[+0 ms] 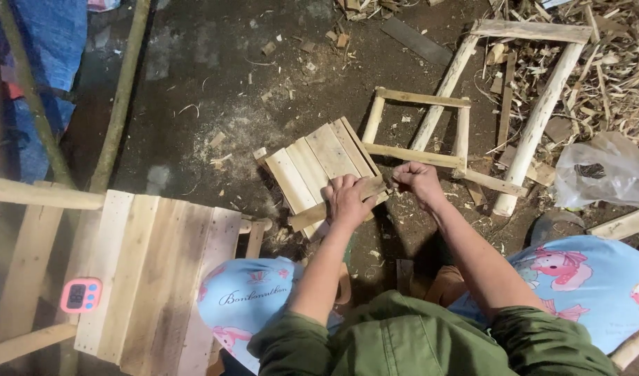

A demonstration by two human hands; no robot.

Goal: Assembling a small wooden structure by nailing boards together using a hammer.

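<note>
A small panel of several pale wooden slats [312, 163] lies on the dark dirt floor in front of me. A cross batten [312, 214] runs along its near edge. My left hand [347, 200] presses down on that batten, fingers curled over it. My right hand [418, 182] is just right of the panel's corner, fingers pinched together; whatever small thing it pinches is too tiny to make out. A square wooden frame [417, 127] lies just beyond my right hand.
A larger slatted wooden piece [152, 278] with a pink timer [81, 294] on it stands at the left. A ladder-like frame of round poles [535, 118] lies at the right, beside a clear plastic bag [601, 170]. Wood scraps and shavings litter the top right.
</note>
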